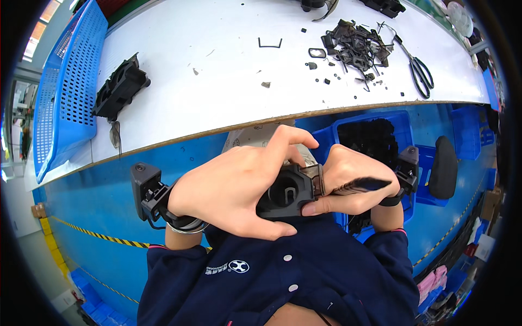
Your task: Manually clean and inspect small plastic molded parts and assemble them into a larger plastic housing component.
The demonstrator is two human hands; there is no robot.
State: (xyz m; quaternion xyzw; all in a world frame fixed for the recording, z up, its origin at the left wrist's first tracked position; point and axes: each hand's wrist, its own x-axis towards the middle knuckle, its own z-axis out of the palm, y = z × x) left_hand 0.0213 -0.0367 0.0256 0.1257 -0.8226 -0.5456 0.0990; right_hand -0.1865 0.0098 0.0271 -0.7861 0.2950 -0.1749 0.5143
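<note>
In front of my chest I hold a black moulded plastic part [283, 194] with a round recess in its face. My left hand [231, 185] wraps around its left side, thumb below and fingers arched over the top. At its right end, my right hand [353, 176] grips with the thumb along the lower edge and the fingers curled. Between the part and my right fingers shows a smoky translucent piece [317, 178]; whether it is joined to the part I cannot tell. A dark streak crosses the back of my right hand.
Beyond my hands is a white table [217, 81] with a black housing [120, 87], a blue perforated basket [70, 87], a heap of black scraps [356, 46] and black-handled scissors [420, 76]. Below the table edge stands a blue crate [405, 122] of dark pieces beside a black-padded stool [444, 168].
</note>
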